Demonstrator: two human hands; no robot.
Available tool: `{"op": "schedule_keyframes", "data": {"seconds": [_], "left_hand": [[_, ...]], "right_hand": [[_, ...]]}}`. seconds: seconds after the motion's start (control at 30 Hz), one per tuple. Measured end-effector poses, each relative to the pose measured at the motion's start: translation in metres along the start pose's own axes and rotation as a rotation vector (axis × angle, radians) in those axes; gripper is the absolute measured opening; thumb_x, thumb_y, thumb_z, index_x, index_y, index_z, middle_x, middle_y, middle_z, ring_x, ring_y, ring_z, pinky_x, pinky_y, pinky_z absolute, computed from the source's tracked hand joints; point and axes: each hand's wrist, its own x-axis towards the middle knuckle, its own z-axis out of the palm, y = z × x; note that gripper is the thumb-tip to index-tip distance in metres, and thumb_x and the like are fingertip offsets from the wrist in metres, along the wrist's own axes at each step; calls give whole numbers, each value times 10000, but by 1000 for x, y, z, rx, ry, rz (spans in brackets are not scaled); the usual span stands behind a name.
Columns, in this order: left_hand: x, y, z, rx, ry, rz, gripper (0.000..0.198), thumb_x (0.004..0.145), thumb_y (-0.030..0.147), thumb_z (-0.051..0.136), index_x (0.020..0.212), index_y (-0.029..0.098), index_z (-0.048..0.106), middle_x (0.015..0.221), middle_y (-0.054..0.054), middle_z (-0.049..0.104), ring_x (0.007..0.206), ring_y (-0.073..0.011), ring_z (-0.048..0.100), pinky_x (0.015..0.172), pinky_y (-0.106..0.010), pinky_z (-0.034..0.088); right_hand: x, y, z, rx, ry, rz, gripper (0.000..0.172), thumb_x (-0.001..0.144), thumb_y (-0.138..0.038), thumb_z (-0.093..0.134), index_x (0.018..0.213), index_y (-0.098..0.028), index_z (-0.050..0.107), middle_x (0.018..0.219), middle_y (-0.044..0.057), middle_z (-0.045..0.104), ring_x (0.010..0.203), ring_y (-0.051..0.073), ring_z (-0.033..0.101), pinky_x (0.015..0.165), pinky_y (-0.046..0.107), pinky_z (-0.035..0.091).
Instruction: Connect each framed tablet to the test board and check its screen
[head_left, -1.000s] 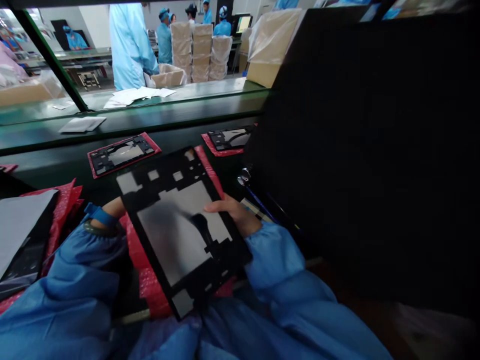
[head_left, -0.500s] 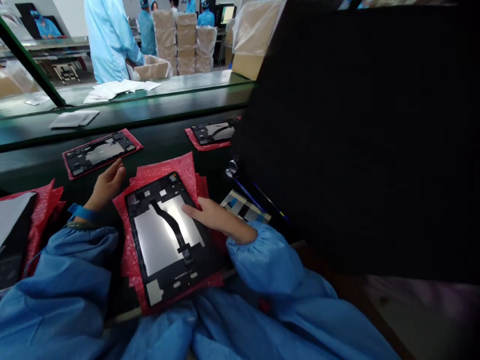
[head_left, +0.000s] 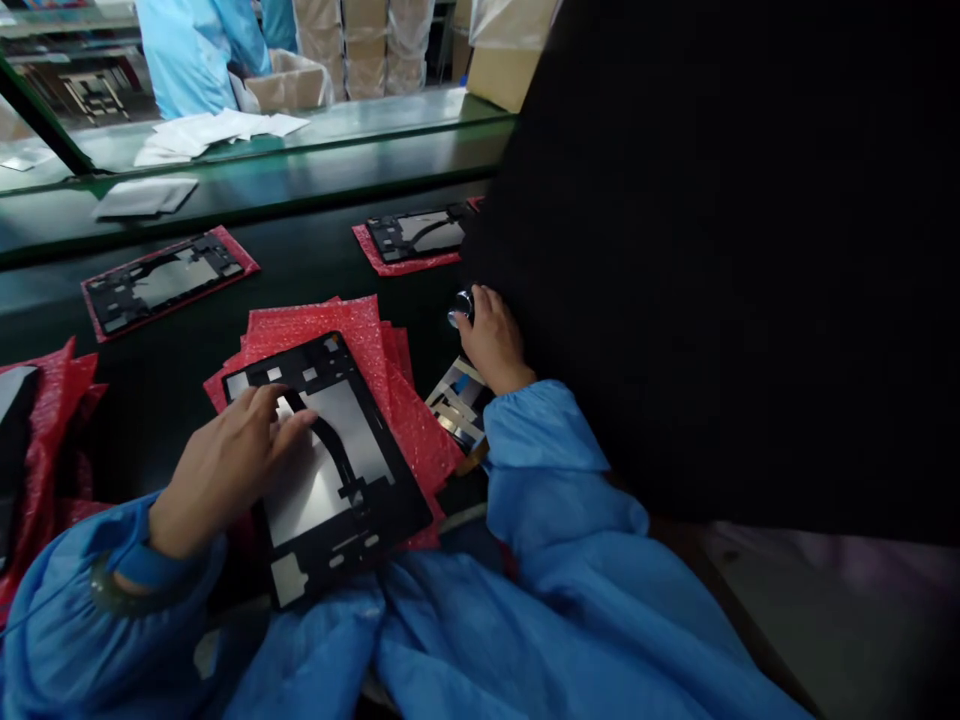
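My left hand [head_left: 229,470] lies on a black-framed panel with a silver centre [head_left: 322,470], its fingers spread over the upper left part. The panel sits flat on a pile of red bubble-wrap sheets [head_left: 322,335]. My right hand [head_left: 491,340] is off the panel, its fingers curled at a round metal tool head [head_left: 462,308]. The tool's shaft is hidden behind that hand. Just below the wrist lies a striped silver and black sheet [head_left: 457,400].
Two similar panels on red bubble wrap [head_left: 165,280] [head_left: 412,235] lie farther along the dark bench. More red wrap [head_left: 45,450] is heaped at the left. A large black surface [head_left: 712,250] fills the right. Beyond a green-edged ledge, a co-worker's blue gown [head_left: 195,50] stands near white sheets [head_left: 217,135].
The panel, tilted a second ago, now lies flat on the bubble wrap. My left hand moved from beside it onto it. My right hand left the panel for the metal tool head.
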Motion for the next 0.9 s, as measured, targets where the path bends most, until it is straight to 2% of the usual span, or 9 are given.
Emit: {"op": "schedule_keyframes", "data": {"seconds": [0.1,0.17,0.3,0.37,0.53,0.63,0.73,0.83,0.9], "left_hand": [[-7,8,7,8,-107,22,491,954,604,304,989,199,580,921,-98,634,831,-319,664,652,-409,486],[-6,12,13,-23,-78,13,465,945,597,322,937,203,569,937,-106,615,822,-316,655,659,-416,490],[2,15,22,-291,32,4,476,916,591,443,1080,179,613,1036,-116,640,807,-277,663,731,-423,528],[6,16,24,-523,55,17,500,902,579,515,1185,176,600,1109,-121,672,888,-267,687,794,-411,551],[17,25,13,-1021,-134,20,528,900,613,553,1195,176,586,971,-101,766,950,-277,725,926,-457,559],[23,30,5,-1126,-235,37,543,844,668,613,1129,207,628,954,-96,776,895,-288,735,872,-475,583],[28,33,4,-1192,-332,67,515,841,653,635,1118,219,659,885,-75,757,851,-273,727,835,-457,587],[32,38,8,-1251,-415,89,469,862,648,611,1029,218,699,711,-16,624,727,-217,663,816,-425,574],[33,44,11,-1291,-422,80,525,867,707,532,904,217,719,648,-7,519,652,-197,582,771,-418,561]], "right_hand": [[6,2,-2,-4,-17,12,521,951,-218,500,1442,-44,483,1493,253,457,1377,379,458,1139,548,382],[9,2,-9,11,-58,17,531,946,-244,528,1443,-59,488,1490,251,457,1378,396,455,1133,566,383],[-14,-2,-44,134,-72,-5,665,945,-341,567,1535,-116,357,1514,213,445,1399,362,456,1134,548,398],[-42,-4,-67,255,-83,-79,606,957,-349,546,1515,-166,399,1454,160,528,1336,296,533,1119,487,433],[-115,3,-107,419,-542,-122,469,830,-520,703,1231,-278,691,1208,72,709,1103,256,677,981,409,535],[-139,10,-112,557,-704,-54,472,820,-478,719,1247,-280,687,897,15,761,822,183,720,791,307,571],[-151,8,-109,882,-873,-3,322,903,-437,631,1121,-220,728,646,-25,716,580,116,670,612,220,536],[-160,0,-99,1279,-889,119,434,831,-584,688,965,-174,734,780,51,783,652,141,730,617,230,557],[-164,-6,-89,1492,-875,155,617,695,-679,761,1044,-172,721,1012,120,790,837,207,772,678,275,585]]}}
